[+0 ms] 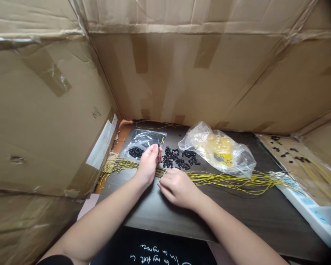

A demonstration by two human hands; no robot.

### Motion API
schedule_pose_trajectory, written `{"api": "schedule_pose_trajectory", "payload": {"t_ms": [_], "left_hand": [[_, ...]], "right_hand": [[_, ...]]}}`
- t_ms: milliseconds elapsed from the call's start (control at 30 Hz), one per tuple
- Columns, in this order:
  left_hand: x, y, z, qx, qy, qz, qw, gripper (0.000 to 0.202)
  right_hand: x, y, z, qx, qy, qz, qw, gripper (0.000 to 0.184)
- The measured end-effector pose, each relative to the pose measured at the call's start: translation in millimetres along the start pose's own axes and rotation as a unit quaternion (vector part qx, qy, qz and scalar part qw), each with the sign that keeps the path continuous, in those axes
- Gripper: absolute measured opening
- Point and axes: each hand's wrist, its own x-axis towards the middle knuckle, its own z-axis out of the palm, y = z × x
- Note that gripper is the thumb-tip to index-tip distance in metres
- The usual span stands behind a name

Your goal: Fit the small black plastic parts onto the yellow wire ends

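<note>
My left hand pinches a thin yellow cord between its fingertips, and the cord stands nearly upright above the bundle. My right hand lies curled just below, its fingertips at the loose yellow cords that stretch across the dark tabletop. Whether those fingers grip a strand is hidden. A heap of small black plastic pieces sits just beyond both hands. Behind my left hand is a clear bag of black pieces.
A crumpled clear plastic bag with yellow contents lies on the dark table. Cardboard walls rise behind and left. On the right, a cardboard sheet holds scattered black pieces, next to a white box.
</note>
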Motion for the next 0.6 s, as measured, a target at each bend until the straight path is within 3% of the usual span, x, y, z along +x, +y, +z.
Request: {"api": "schedule_pose_trajectory", "payload": {"t_ms": [133, 233, 367, 433, 600], "left_hand": [[4.1, -0.8, -6.8, 0.072, -0.014, 0.03, 0.997, 0.041], [0.7, 3.9, -6.9, 0.211, -0.038, 0.127, 0.968, 0.04], [-7.2, 9.4, -3.7, 0.357, -0.078, 0.293, 0.883, 0.033], [-9.7, 8.6, -3.4, 0.393, -0.098, 0.326, 0.854, 0.027], [-10.8, 3.5, -5.8, 0.461, -0.131, 0.352, 0.804, 0.02]], "right_hand": [[-1.7, 3.0, -4.0, 0.018, 0.007, 0.037, 0.999, 0.028], [-2.4, 10.3, -12.2, 0.081, 0.129, 0.119, 0.981, 0.019], [-3.6, 21.3, -20.0, 0.129, 0.308, 0.224, 0.916, 0.036], [-4.2, 24.9, -20.5, 0.133, 0.328, 0.234, 0.906, 0.04], [-5.0, 29.0, -15.7, 0.155, 0.301, 0.218, 0.915, 0.037]]}}
